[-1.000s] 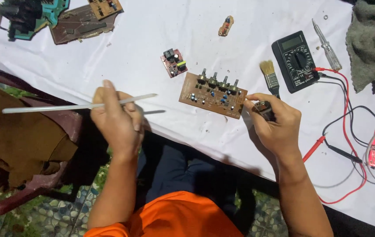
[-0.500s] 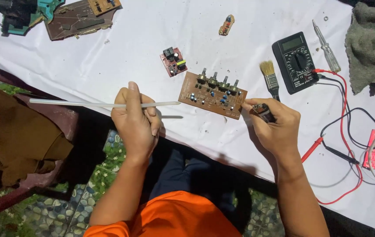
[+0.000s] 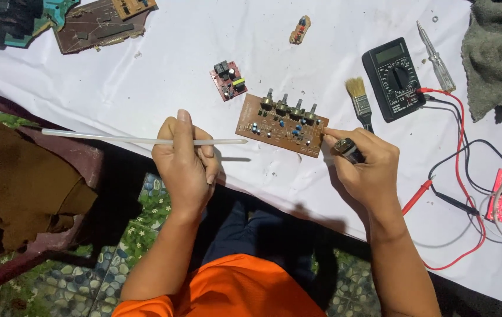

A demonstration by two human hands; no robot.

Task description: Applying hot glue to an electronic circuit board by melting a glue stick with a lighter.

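left hand (image 3: 187, 159) grip closed round thin white rod (image 3: 139, 140), tip now nearer brown circuit board (image 3: 283, 124) on desk (image 3: 145, 88) than a second ago. right hand (image 3: 364, 167) unmoved, pinching small dark object (image 3: 349, 150), maybe lighter, at board's edge.

- Open cloth (image 3: 163, 100) is sitting left of the brown board (image 3: 283, 124), easy reach there.
- Brush (image 3: 359, 102), meter (image 3: 393, 77) and leads (image 3: 468, 170) are crowding the right side.

white rod (image 3: 116, 138), brown circuit board (image 3: 281, 124), white tablecloth (image 3: 163, 88)
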